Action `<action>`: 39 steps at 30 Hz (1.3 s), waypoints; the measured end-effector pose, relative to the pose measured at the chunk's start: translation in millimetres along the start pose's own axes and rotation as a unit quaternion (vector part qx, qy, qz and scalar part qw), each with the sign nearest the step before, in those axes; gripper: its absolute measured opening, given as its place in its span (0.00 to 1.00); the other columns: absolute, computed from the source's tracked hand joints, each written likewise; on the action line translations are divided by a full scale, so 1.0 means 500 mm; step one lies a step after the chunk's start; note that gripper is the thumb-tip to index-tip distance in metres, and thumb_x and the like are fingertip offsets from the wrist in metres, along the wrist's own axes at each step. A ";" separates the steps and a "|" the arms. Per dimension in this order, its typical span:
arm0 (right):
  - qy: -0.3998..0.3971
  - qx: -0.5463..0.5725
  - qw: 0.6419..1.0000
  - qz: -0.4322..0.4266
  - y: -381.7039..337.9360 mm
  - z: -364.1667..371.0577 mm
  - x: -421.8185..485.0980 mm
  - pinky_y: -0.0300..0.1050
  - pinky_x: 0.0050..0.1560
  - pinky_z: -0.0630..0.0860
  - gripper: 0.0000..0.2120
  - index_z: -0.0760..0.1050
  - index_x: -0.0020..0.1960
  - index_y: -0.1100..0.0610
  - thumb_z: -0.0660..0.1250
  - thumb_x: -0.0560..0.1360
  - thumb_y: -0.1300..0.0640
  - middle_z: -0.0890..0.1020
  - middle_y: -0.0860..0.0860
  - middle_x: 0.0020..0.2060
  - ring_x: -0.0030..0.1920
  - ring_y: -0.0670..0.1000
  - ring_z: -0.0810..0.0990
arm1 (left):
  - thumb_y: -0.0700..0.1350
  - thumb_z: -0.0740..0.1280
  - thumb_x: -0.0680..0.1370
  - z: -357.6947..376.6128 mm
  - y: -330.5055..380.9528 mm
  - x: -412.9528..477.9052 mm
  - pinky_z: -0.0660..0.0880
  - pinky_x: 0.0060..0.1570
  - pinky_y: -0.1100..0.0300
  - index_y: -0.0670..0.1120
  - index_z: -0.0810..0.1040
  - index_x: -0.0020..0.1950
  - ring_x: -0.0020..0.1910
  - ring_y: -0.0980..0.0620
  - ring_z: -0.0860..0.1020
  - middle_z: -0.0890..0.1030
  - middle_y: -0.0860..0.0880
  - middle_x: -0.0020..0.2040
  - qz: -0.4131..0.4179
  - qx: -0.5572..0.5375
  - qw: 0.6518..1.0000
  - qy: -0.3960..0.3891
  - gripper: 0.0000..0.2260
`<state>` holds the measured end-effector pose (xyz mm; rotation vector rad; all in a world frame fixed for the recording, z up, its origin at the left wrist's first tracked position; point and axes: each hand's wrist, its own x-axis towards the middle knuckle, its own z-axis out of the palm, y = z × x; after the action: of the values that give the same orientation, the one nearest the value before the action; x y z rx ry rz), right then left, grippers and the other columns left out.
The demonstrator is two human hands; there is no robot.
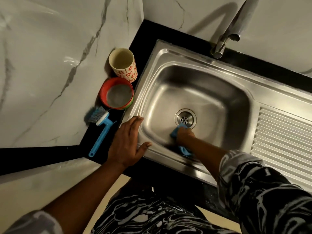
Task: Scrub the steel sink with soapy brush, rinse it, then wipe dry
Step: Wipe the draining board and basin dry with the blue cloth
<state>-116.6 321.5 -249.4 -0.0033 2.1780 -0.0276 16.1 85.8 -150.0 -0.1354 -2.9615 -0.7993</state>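
- There is one steel sink (219, 85), set into a black desk (50, 159). It has one round drain (185, 118) in the bottom.
- One right hand (184, 134) is down inside the sink. It holds one blue cloth (184, 151), and its fingers are closed around it. The cloth lies on the sink bottom, touching the near edge of the drain. This hand looks blurry.
- One left hand (125, 142) rests on the left rim of the sink. Its fingers (135, 120) are straight and close together, the thumb sticks out to the side, and it holds nothing.
- One blue brush (101, 130) lies on the desk just left of the left hand, with its bristles pointing away from the person.
- One red bowl (118, 79) sits beyond the brush, with something grey inside.
- One cup (123, 65) with red flowers stands upright behind the bowl.
- One shiny tap (226, 36) stands at the back of the sink.
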 end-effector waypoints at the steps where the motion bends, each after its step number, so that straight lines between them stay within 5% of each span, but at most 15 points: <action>1: -0.010 -0.003 0.999 -0.036 -0.031 -0.001 -0.004 0.54 0.65 0.73 0.22 0.70 0.73 0.63 0.65 0.81 0.57 0.74 0.63 0.68 0.68 0.63 0.75 | 0.65 0.61 0.82 0.000 -0.002 0.000 0.69 0.73 0.40 0.40 0.64 0.82 0.77 0.39 0.69 0.66 0.41 0.80 -0.002 0.001 1.000 -0.003 0.37; 6: -0.082 -0.008 0.989 -0.120 -0.178 -0.007 -0.022 0.47 0.52 0.75 0.22 0.75 0.68 0.60 0.65 0.80 0.46 0.80 0.56 0.59 0.60 0.58 0.80 | 0.67 0.57 0.83 0.000 -0.003 0.002 0.68 0.74 0.41 0.41 0.63 0.83 0.78 0.41 0.67 0.66 0.42 0.81 -0.005 0.004 1.000 -0.007 0.38; 11: -0.121 0.116 0.974 -0.151 -0.196 -0.046 -0.008 0.46 0.43 0.74 0.14 0.79 0.63 0.60 0.70 0.79 0.56 0.81 0.57 0.51 0.51 0.58 0.81 | 0.68 0.56 0.83 0.005 -0.006 0.001 0.67 0.75 0.42 0.40 0.63 0.82 0.79 0.41 0.67 0.66 0.42 0.81 0.004 0.006 1.000 0.003 0.38; 14: -0.141 0.313 0.921 -0.183 -0.179 -0.057 -0.015 0.49 0.40 0.77 0.12 0.81 0.54 0.56 0.68 0.72 0.65 0.82 0.57 0.45 0.44 0.56 0.81 | 0.67 0.56 0.83 0.002 -0.004 0.001 0.67 0.76 0.43 0.39 0.63 0.82 0.80 0.41 0.67 0.66 0.41 0.81 0.004 -0.002 1.000 0.007 0.39; 17: -0.127 0.506 0.831 -0.192 -0.146 -0.097 -0.091 0.44 0.38 0.79 0.10 0.77 0.55 0.59 0.63 0.77 0.69 0.83 0.56 0.42 0.40 0.51 0.83 | 0.67 0.56 0.83 0.001 -0.005 -0.005 0.66 0.77 0.43 0.38 0.61 0.83 0.82 0.43 0.64 0.64 0.41 0.83 -0.011 -0.039 0.999 0.008 0.39; 21: -0.105 0.657 0.718 -0.204 -0.049 -0.138 -0.186 0.61 0.63 0.79 0.17 0.76 0.66 0.59 0.62 0.78 0.65 0.81 0.63 0.60 0.59 0.61 0.81 | 0.62 0.62 0.84 -0.013 0.019 0.012 0.63 0.80 0.42 0.39 0.55 0.85 0.84 0.46 0.58 0.57 0.45 0.86 -0.018 -0.127 0.991 0.043 0.39; 24: -0.079 0.697 0.676 -0.228 -0.007 -0.164 -0.252 0.63 0.69 0.73 0.21 0.77 0.67 0.58 0.63 0.75 0.64 0.80 0.65 0.64 0.63 0.65 0.79 | 0.63 0.64 0.83 -0.031 0.071 0.073 0.67 0.77 0.44 0.45 0.51 0.87 0.81 0.50 0.65 0.59 0.50 0.85 -0.048 -0.234 0.971 0.015 0.40; 27: -0.037 0.688 0.677 -0.258 0.026 -0.190 -0.315 0.60 0.65 0.74 0.17 0.78 0.63 0.60 0.62 0.76 0.65 0.83 0.61 0.58 0.60 0.63 0.80 | 0.67 0.64 0.81 -0.057 0.128 0.159 0.68 0.74 0.55 0.57 0.46 0.87 0.78 0.57 0.67 0.63 0.54 0.83 -0.088 -0.309 0.943 -0.089 0.41; 31: 0.044 0.648 0.696 -0.305 0.067 -0.219 -0.367 0.62 0.65 0.75 0.16 0.79 0.63 0.59 0.63 0.77 0.65 0.83 0.62 0.59 0.62 0.64 0.80 | 0.49 0.69 0.85 -0.092 0.182 0.232 0.75 0.55 0.67 0.51 0.68 0.80 0.57 0.67 0.80 0.81 0.55 0.66 -0.058 -0.386 0.897 -0.209 0.24; 36: 0.093 0.671 0.662 -0.320 0.117 -0.241 -0.387 0.55 0.60 0.78 0.13 0.79 0.59 0.58 0.65 0.76 0.64 0.82 0.59 0.55 0.58 0.59 0.80 | 0.47 0.82 0.73 -0.095 0.188 0.247 0.82 0.53 0.59 0.49 0.80 0.70 0.56 0.56 0.84 0.86 0.54 0.58 -0.023 -0.364 0.916 -0.168 0.26; 39: 0.097 0.693 0.642 -0.313 0.142 -0.242 -0.393 0.52 0.56 0.78 0.10 0.79 0.55 0.58 0.65 0.74 0.62 0.82 0.58 0.51 0.55 0.57 0.80 | 0.44 0.81 0.75 -0.090 0.191 0.243 0.83 0.48 0.50 0.47 0.86 0.57 0.47 0.55 0.86 0.88 0.54 0.48 -0.009 -0.325 0.940 -0.107 0.13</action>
<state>-103.4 397.3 -20.8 0.1222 1.6856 -2.1325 -92.9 153.2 -52.6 -0.2392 -2.7457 -1.8408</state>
